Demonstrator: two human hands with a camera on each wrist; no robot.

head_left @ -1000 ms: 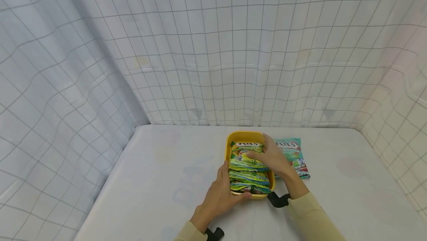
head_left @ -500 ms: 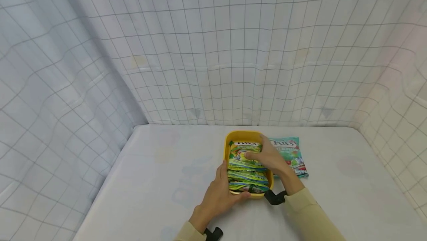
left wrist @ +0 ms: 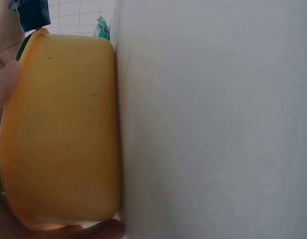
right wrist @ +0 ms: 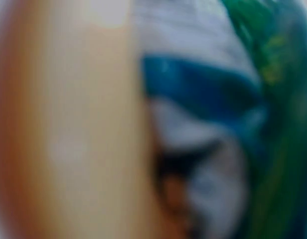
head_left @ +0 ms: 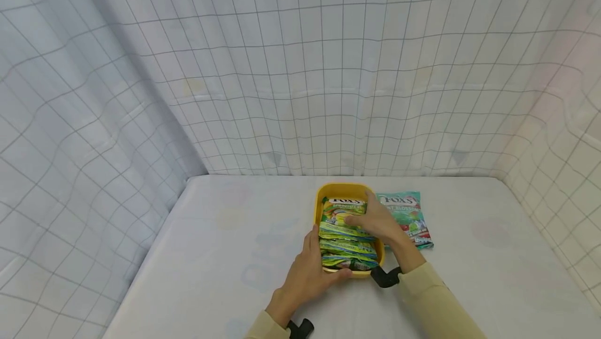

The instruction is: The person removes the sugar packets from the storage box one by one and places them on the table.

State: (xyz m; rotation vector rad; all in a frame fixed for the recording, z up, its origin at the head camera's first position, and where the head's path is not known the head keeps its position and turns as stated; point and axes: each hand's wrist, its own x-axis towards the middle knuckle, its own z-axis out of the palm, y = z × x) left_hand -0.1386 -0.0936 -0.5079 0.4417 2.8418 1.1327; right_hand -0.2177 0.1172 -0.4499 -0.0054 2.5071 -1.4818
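A yellow plastic container (head_left: pixel 340 189) stands on the white table, filled with several green-and-yellow FOX'S candy bags (head_left: pixel 346 247) stacked in overlapping rows. My left hand (head_left: pixel 307 271) grips its near left corner, fingers along the left side and thumb at the near edge. In the left wrist view, the container's outer wall (left wrist: pixel 64 124) fills much of the left half. My right hand (head_left: pixel 379 220) reaches over the right rim, its thumb on the farthest candy bag (head_left: pixel 334 218) and its fingers past that bag's right edge. The right wrist view is blurred, showing bag wrapping (right wrist: pixel 203 94) beside the container's side.
A teal FOX'S candy bag (head_left: pixel 410 216) lies flat on the table just right of the container, partly behind the right hand and forearm. White grid-patterned curtains (head_left: pixel 300 94) enclose the table (head_left: pixel 235 255) at the back and both sides.
Both hands keep their places on the container and the bag. The whole scene shifts slightly left in the head view.
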